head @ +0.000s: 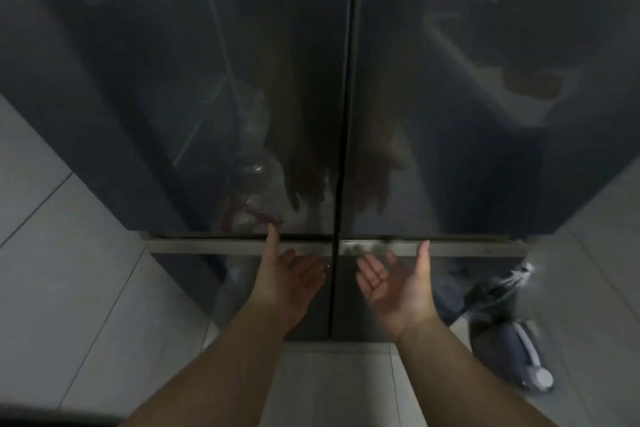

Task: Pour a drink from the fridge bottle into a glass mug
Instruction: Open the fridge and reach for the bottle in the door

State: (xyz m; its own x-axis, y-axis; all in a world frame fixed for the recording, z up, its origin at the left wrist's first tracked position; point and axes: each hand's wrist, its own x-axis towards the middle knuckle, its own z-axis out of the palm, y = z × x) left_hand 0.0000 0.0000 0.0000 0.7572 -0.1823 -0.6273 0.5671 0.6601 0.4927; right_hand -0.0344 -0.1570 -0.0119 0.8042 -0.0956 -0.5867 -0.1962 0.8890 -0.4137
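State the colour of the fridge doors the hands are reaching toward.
The fridge doors are dark grey and glossy, reflecting the room; the head view shows this.

Closed fridge (pixel 346 80), left hand (pixel 291 279), right hand (pixel 398 288) open-palmed

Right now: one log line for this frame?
stage: at fridge | fridge doors: shut | left hand: open, palm up, under left door edge | right hand: open, palm up, below handle recess | bottle, mug: unseen

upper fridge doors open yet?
No. Both upper fridge doors sit shut, seam closed, with the left hand and right hand open, palms up, under their bottom edge.
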